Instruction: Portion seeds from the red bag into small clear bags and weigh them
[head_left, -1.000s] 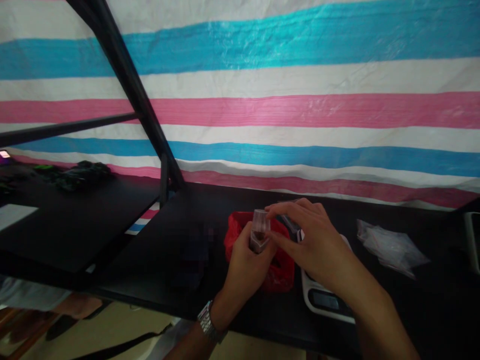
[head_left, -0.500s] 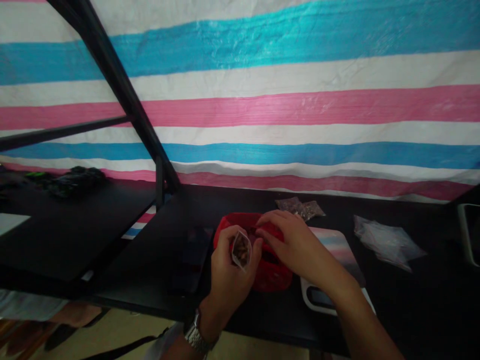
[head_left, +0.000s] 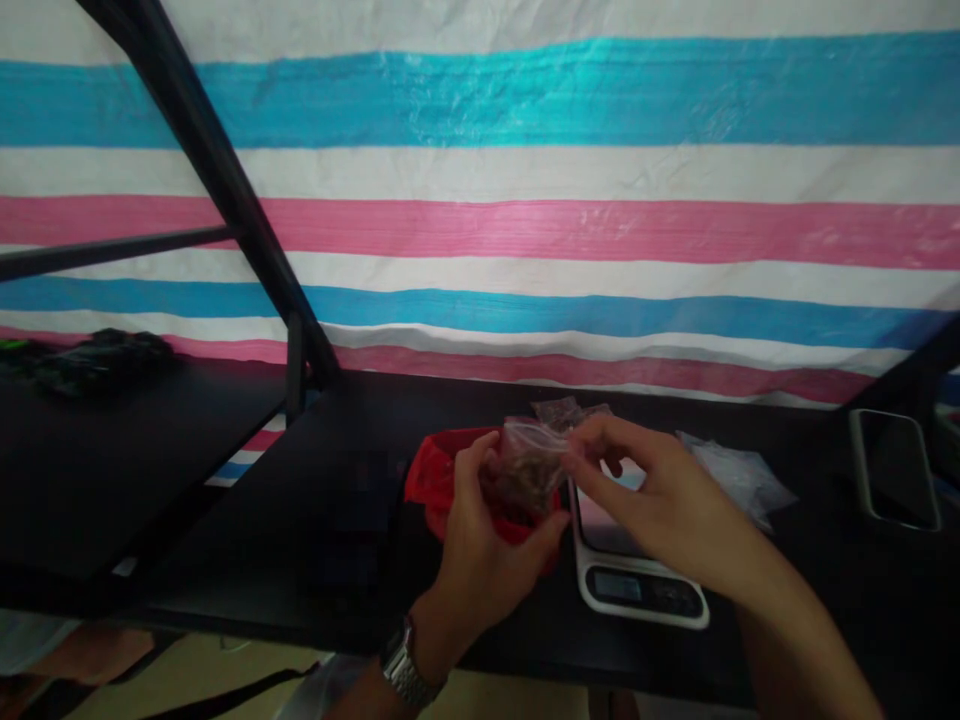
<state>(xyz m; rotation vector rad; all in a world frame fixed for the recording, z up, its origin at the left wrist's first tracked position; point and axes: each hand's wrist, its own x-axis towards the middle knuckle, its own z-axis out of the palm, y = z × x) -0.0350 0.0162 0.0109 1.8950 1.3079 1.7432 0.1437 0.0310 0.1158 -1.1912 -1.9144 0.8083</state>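
A clear zip bag with small brown pieces in it is raised over the red plastic bag. My right hand pinches its upper right corner between thumb and fingers. Just below and left of it, my left hand is open, thumb and fingers spread around the lower part; whether a fingertip touches the bag I cannot tell. Partly under my right hand lies a white digital scale. The red bag's contents are mostly hidden by my hands.
Filled small bags lie behind the red bag. To the right are a pile of clear bags and a phone. A black frame post slants up at left, before a striped sheet. Another person's arm shows at lower left.
The zip bag has gone from my left hand's grasp to my right hand's pinch and now faces me side-on. My right hand has come out of the red bag. The view has turned right.
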